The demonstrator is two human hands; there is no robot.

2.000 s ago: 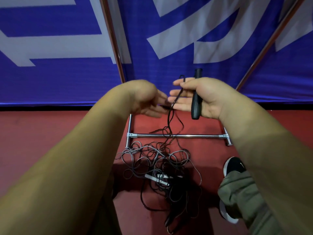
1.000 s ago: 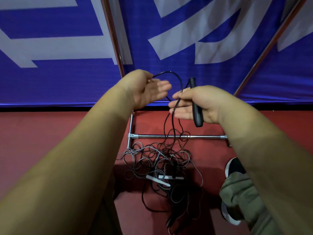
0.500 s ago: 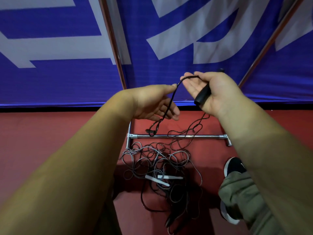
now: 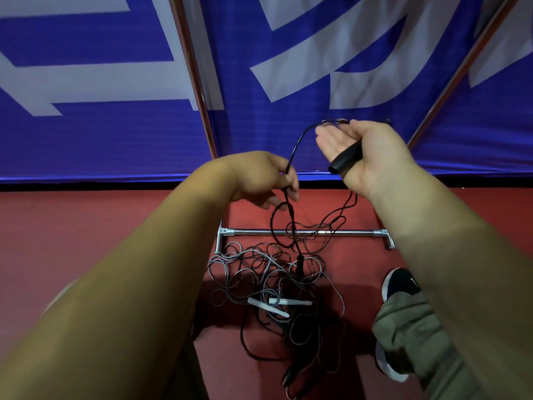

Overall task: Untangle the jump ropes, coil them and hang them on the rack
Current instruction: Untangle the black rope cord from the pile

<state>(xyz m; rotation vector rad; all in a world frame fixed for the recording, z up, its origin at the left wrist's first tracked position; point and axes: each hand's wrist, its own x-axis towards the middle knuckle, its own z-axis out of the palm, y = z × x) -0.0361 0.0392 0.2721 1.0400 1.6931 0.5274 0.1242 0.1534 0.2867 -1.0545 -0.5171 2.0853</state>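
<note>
Rope [image 4: 297, 145] pinched by left hand [image 4: 259, 177], handle [image 4: 344, 160] in right hand [image 4: 372, 151] (banner [image 4: 115, 134] illegible)

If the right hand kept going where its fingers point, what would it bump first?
Probably the black cord draped over the fingertips of the right hand, which holds the black handle; beyond that, the blue banner, though depth is unclear.
</note>
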